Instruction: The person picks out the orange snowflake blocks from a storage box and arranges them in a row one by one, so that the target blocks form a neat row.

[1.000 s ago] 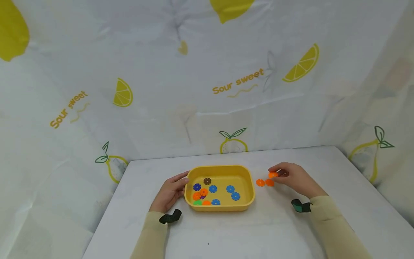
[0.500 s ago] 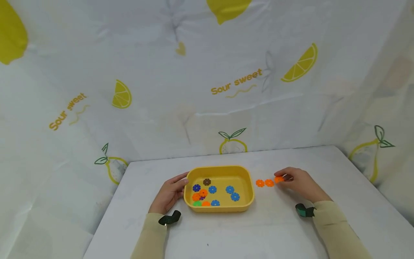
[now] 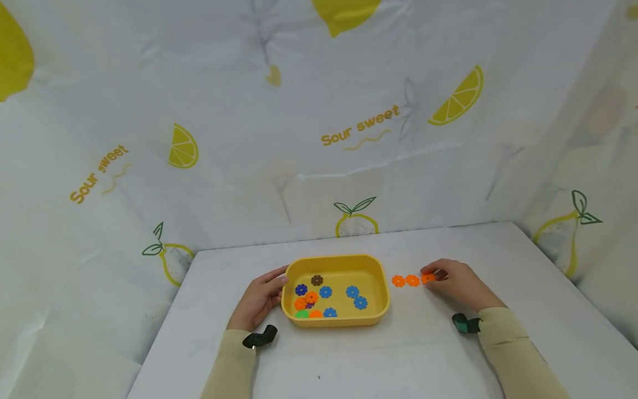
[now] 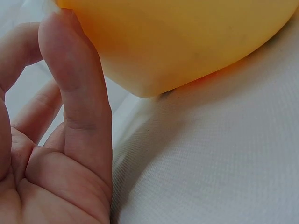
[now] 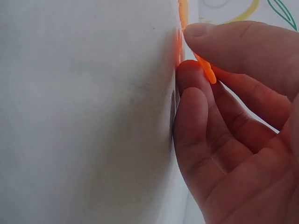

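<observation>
My left hand [image 3: 256,300] grips the left end of a yellow plastic tray [image 3: 375,271], its thumb at the rim. The left wrist view shows the thumb [image 4: 81,88] against the tray's wall. At the right of the tray, my right hand [image 3: 459,284] pinches an orange notched snowflake disc [image 5: 205,69] between thumb and fingertips, tilted and low over the table. Two more orange snowflake discs, a nearer one [image 3: 412,280] and a farther one [image 3: 398,281], lie flat in a row between that hand and the tray.
Inside the tray lie several more discs: blue ones [image 3: 360,302], a brown one [image 3: 317,280], a dark blue one [image 3: 301,290], orange ones [image 3: 311,297] and a green one [image 3: 302,314]. A lemon-print cloth [image 3: 239,183] hangs behind the white table [image 3: 349,366].
My right hand has carried its orange disc rightward and down, from above the second disc to the right end of the row. The left hand keeps hold of the tray.
</observation>
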### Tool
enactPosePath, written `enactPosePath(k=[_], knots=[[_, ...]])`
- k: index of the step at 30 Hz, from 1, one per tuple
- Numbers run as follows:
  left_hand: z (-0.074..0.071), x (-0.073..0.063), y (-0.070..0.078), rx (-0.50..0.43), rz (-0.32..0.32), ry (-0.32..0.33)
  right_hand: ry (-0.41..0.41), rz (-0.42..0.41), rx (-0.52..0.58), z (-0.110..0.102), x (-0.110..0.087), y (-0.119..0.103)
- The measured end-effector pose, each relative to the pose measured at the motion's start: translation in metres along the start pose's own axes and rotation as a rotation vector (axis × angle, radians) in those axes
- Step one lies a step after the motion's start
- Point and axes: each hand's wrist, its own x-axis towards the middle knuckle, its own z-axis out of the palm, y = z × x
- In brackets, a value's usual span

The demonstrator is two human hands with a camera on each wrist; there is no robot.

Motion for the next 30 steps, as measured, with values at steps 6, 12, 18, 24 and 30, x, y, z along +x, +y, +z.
enactPosePath(k=[6, 12, 18, 24, 30], knots=[[-0.0001, 0.0001, -0.0004, 0.021, -0.014, 0.004, -0.007, 0.018, 0.002, 0.0015, 0.0008, 0.0013], [0.0, 0.0003, -0.0002, 0.017, -0.008, 0.001, -0.011, 0.019, 0.003, 0.0014, 0.0018, -0.0008], [0.0002, 0.0006, 0.0008, 0.008, -0.006, 0.006, -0.013, 0.021, 0.0, 0.0027, 0.0048, -0.0011], [0.0023, -0.0006, 0.0015, 0.016, -0.003, 0.021, -0.015, 0.018, -0.009, 0.0012, 0.0046, -0.0013], [0.002, -0.0002, 0.0013, 0.022, -0.001, 0.021, -0.015, 0.017, -0.018, -0.0034, 0.0012, -0.0041]])
